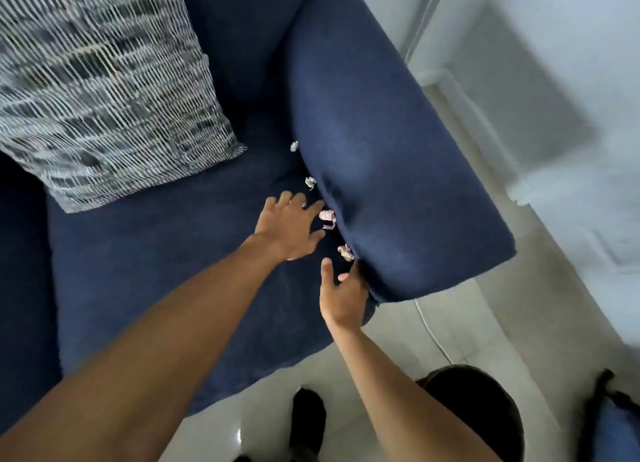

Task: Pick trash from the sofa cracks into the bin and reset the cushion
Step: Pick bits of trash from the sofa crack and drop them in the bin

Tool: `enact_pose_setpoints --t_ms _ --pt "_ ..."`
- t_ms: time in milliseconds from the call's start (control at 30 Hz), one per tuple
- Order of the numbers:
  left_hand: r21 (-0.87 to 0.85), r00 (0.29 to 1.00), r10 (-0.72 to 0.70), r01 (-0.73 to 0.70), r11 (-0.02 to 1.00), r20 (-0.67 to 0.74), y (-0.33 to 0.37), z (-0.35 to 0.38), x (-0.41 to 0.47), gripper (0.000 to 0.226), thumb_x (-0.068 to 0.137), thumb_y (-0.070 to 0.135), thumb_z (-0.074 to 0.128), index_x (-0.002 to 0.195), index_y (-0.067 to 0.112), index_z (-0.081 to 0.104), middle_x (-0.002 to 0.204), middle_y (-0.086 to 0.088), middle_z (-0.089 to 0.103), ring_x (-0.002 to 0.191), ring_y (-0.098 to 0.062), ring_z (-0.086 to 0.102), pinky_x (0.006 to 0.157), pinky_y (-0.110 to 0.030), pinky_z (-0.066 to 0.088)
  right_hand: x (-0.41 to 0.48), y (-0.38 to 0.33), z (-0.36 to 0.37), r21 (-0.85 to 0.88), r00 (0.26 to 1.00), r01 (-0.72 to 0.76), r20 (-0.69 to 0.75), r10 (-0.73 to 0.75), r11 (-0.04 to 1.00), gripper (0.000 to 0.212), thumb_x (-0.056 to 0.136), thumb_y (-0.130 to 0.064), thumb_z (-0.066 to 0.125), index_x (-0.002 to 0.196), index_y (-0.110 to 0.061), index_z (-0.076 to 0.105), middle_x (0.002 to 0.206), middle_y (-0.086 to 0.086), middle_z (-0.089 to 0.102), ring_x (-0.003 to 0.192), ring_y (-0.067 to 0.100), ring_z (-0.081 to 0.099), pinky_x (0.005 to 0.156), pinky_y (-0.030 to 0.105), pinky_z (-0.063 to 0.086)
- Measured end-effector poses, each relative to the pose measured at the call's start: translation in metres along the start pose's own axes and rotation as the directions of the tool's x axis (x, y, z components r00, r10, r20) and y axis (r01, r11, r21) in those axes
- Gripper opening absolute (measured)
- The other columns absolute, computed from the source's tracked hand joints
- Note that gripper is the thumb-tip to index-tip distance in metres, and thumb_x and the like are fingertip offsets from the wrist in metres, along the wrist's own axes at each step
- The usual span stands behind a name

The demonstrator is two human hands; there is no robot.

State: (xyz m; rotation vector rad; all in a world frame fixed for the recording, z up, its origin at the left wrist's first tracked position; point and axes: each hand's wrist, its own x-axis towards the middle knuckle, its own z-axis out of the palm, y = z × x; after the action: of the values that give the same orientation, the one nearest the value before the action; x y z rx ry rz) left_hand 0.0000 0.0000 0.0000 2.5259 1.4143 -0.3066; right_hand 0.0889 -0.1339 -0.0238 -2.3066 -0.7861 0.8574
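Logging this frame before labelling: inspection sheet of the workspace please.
Surface: navy sofa seat, mostly bare fabric.
Job's things: four crumpled paper scraps in the crack beside the armrest: far scrap, second scrap, third scrap, nearest scrap. Cushion leans at the seat's back. Dark bin on the floor, lower right.
Clutter: dark blue bag at the right edge.
Grippers: left hand open, fingers spread, by the third scrap; right hand open near the nearest scrap, holding nothing.
Cables: white cable on the floor below the armrest.
Surroundings: pale tiled floor, white wall.
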Motion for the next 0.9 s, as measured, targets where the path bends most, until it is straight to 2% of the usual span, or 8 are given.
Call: enact_pose_setpoints --t_ms 100,267,433,500,600,667,767,900 --pt "-0.048 0.999 -0.005 0.003 0.999 -0.041 0.005 0.029 0.028 0.057 0.092 0.054 0.047 0.144 0.032 0.039 0.129 -0.006 0.055 0.121 -0.03 0.043 0.097 -0.043 0.037 0.025 0.01 0.025 0.135 0.987 -0.058 -0.14 0.077 0.989 0.047 0.097 -0.041 0.059 0.128 -0.006 0.059 0.102 0.013 0.074 0.097 0.031 0.069 0.072 0.023 0.035" --pt "-0.162 0.995 -0.003 -0.013 0.987 -0.098 0.008 0.057 0.061 0.044 0.091 0.049 0.056 0.132 0.032 0.056 0.121 -0.003 0.059 0.113 -0.029 0.047 0.092 -0.041 0.039 0.048 0.018 0.048 0.318 0.951 -0.071 -0.266 0.161 0.946 0.032 0.093 -0.036 0.068 0.093 -0.004 0.072 0.08 0.008 0.076 0.076 0.024 0.071 0.061 0.016 0.038" --pt "-0.259 0.993 0.003 -0.033 0.965 -0.117 0.012 0.068 0.077 0.028 0.089 0.04 0.063 0.107 0.02 0.071 0.107 -0.004 0.066 0.101 -0.03 0.054 0.085 -0.039 0.044 0.062 0.022 0.062 0.42 0.9 -0.131 -0.329 0.285 0.898 0.037 0.091 -0.051 0.065 0.1 -0.017 0.078 0.094 0.0 0.078 0.091 0.02 0.072 0.084 0.033 0.054" --pt "-0.289 0.992 0.011 -0.048 0.956 -0.126 0.013 0.07 0.078 0.017 0.089 0.03 0.063 0.097 0.018 0.073 0.099 -0.005 0.068 0.096 -0.03 0.057 0.081 -0.036 0.046 0.068 0.017 0.059 0.459 0.886 -0.202 -0.29 0.361 0.865 0.04 0.093 -0.053 0.062 0.109 -0.02 0.077 0.106 -0.001 0.077 0.101 0.019 0.071 0.091 0.032 0.053" --pt "-0.352 0.992 0.03 -0.072 0.933 -0.122 0.013 0.069 0.078 0.012 0.089 0.02 0.062 0.091 0.021 0.074 0.096 -0.005 0.069 0.092 -0.029 0.061 0.074 -0.033 0.048 0.078 0.019 0.059 0.594 0.898 -0.344 -0.02 0.44 0.728 0.039 0.097 -0.053 0.052 0.125 -0.031 0.068 0.129 -0.002 0.069 0.119 0.024 0.064 0.104 0.04 0.048" --pt "-0.39 0.992 0.035 -0.079 0.917 -0.117 0.009 0.063 0.074 0.011 0.09 0.02 0.063 0.092 0.018 0.073 0.096 -0.006 0.068 0.092 -0.03 0.062 0.073 -0.034 0.05 0.08 0.017 0.062 0.612 0.865 -0.39 -0.013 0.502 0.688 0.038 0.089 -0.055 0.059 0.115 -0.03 0.07 0.114 -0.004 0.074 0.103 0.023 0.071 0.095 0.047 0.055" --pt "-0.416 0.988 0.036 -0.097 0.904 -0.152 -0.004 0.053 0.063 0.01 0.091 0.018 0.063 0.091 0.013 0.072 0.091 -0.007 0.064 0.086 -0.03 0.062 0.073 -0.04 0.053 0.077 0.008 0.057 0.678 0.815 -0.38 -0.075 0.574 0.629 0.022 0.091 -0.032 0.067 0.1 -0.016 0.079 0.095 -0.002 0.077 0.087 0.016 0.071 0.085 0.034 0.057" --pt "-0.459 0.977 0.004 -0.104 0.882 -0.213 -0.024 0.027 0.039 0.009 0.09 0.015 0.064 0.089 0.011 0.072 0.085 -0.006 0.061 0.075 -0.027 0.061 0.069 -0.043 0.054 0.064 -0.002 0.037 0.695 0.881 -0.316 -0.038 0.471 0.646 0.015 0.096 -0.008 0.062 0.089 -0.007 0.075 0.087 0.0 0.073 0.083 0.014 0.066 0.066 0.012 0.045"
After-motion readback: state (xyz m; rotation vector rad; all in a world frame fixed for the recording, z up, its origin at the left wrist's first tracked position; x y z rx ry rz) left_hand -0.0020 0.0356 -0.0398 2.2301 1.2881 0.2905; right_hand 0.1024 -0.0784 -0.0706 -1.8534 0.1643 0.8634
